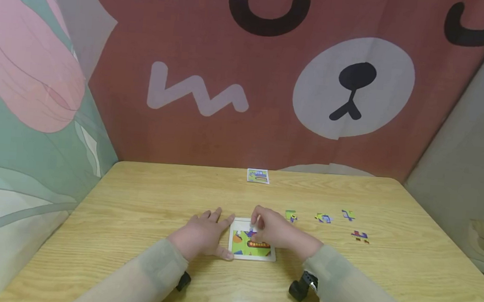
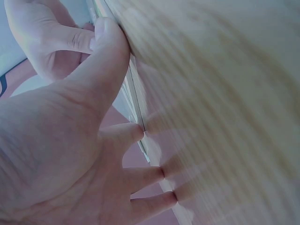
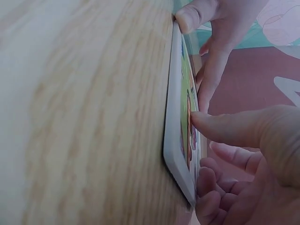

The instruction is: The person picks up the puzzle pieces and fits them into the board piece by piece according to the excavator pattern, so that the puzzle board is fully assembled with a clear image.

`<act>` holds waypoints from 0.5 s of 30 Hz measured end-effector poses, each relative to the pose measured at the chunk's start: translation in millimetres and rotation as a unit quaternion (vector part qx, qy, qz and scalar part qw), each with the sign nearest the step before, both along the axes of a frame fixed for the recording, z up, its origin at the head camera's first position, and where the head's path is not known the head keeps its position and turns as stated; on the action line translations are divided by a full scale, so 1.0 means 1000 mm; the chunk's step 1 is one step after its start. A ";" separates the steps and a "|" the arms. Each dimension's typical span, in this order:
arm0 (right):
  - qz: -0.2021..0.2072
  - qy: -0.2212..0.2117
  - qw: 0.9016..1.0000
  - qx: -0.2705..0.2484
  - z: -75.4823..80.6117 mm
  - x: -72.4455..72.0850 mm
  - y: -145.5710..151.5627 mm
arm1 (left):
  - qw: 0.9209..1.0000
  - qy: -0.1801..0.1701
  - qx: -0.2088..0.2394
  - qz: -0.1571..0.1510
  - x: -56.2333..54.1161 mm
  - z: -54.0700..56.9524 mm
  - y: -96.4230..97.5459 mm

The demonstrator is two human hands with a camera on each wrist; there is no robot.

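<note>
A white-framed jigsaw puzzle tray [image 1: 273, 258] lies on the table, with a green picture [image 1: 240, 249] partly filled in, showing orange tracks. My left hand [image 1: 201, 234] rests along the tray's left side with fingers spread; its thumb [image 2: 110, 51] touches the near left corner. Over the tray's upper right part is my right hand [image 1: 276, 227]. Its straight thumb [image 3: 225, 127] presses on the picture, while the other fingers [image 3: 213, 187] bend at the tray's far side. No loose piece shows between thumb and fingers; the spot beneath them is partly hidden.
Several loose puzzle pieces lie to the right: a green one [image 1: 291, 215], a yellow and blue one [image 1: 324, 218], a green and purple one [image 1: 348, 215] and a red and purple one [image 1: 360, 235]. A small picture card [image 1: 258, 176] lies at the table's [image 1: 158, 187] back edge.
</note>
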State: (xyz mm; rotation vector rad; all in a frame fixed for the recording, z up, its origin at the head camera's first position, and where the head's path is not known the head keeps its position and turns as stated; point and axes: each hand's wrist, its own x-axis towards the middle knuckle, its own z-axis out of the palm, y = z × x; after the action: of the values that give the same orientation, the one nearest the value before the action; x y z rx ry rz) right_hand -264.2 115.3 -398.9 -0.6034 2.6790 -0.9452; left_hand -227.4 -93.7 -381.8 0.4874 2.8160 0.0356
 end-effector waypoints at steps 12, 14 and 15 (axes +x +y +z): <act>-0.030 0.023 0.998 -0.049 0.007 -0.002 0.022 | 1.000 0.004 -0.002 -0.003 0.001 0.001 0.003; -0.032 0.032 0.998 -0.053 0.010 -0.003 0.034 | 1.000 0.003 -0.005 -0.004 0.001 0.002 0.003; -0.033 0.037 0.997 -0.055 0.012 -0.003 0.041 | 1.000 0.002 -0.006 -0.005 0.001 0.002 0.003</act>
State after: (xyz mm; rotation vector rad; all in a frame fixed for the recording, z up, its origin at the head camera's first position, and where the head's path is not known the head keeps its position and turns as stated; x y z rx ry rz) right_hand -267.5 156.6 -387.3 -0.5873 2.7421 -1.1138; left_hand -226.2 -90.5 -380.1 0.4983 2.8157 0.0149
